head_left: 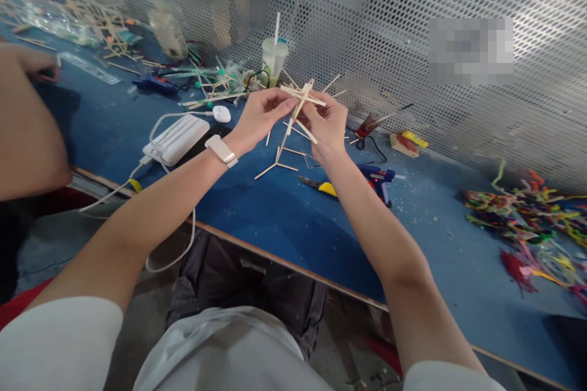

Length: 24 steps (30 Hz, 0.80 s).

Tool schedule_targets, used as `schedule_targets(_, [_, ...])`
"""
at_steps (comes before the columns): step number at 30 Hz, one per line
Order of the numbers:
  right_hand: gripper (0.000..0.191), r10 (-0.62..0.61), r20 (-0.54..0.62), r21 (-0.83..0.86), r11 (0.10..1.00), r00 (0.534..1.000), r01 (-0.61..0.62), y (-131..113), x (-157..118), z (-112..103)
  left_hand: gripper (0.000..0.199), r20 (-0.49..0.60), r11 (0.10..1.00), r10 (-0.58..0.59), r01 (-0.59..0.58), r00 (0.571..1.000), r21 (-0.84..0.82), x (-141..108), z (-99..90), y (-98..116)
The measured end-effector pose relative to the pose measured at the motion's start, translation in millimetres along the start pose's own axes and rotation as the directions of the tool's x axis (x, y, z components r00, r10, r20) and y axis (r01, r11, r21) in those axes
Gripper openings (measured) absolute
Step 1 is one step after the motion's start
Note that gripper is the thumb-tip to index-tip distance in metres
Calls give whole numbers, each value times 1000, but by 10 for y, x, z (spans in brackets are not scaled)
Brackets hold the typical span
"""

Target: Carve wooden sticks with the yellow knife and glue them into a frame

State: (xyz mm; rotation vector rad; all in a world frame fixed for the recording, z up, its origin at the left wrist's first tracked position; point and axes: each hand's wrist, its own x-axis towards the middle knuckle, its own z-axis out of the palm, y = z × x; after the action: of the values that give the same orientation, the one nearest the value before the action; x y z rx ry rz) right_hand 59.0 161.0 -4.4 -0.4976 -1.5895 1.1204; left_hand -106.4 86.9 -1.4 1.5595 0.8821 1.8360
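Note:
Above the blue table, both of my hands grip a small frame of joined wooden sticks [300, 104]. My left hand [263, 113] pinches it from the left, thumb against the crossing sticks. On the other side my right hand [329, 119] has its fingers closed around it, partly hidden by the sticks. One leg of sticks runs down to a three-armed stick joint [277, 164] near the tabletop. Close to my right forearm lie a yellow utility knife [326, 188] and a blue glue gun [380, 178], partly covered by the arm.
A white power bank [177, 137] with a cable lies left on the blue table [257, 220]. Behind are a drink cup [274, 58], another glue gun [156, 82] and stick piles. Colourful pipe cleaners [532, 214] lie right. A co-worker's arm [30, 128] reaches in left; perforated metal panel behind.

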Motion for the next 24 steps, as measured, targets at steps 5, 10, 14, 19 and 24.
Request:
schedule_targets(5, [41, 15, -6, -17, 1000, 1000, -16, -18, -1, 15, 38, -1, 1000, -8, 8, 1000, 0, 1, -9, -35])
schedule_targets(10, [41, 38, -14, -67, 997, 999, -39, -12, -2, 17, 37, -22, 1000, 6, -5, 1000, 20, -5, -8, -62])
schedule_targets(14, [39, 21, 9, -56, 998, 1000, -20, -7, -1, 10, 40, -23, 1000, 14, -13, 1000, 20, -1, -8, -81])
schedule_targets(19, [31, 18, 31, -51, 999, 999, -16, 11, -7, 15, 40, -31, 999, 10, -9, 999, 32, 0, -4, -70])
schedule_targets(24, [27, 48, 15, -15, 999, 999, -48, 0, -1, 33, 46, -28, 999, -2, 3, 1000, 51, -10, 2, -21])
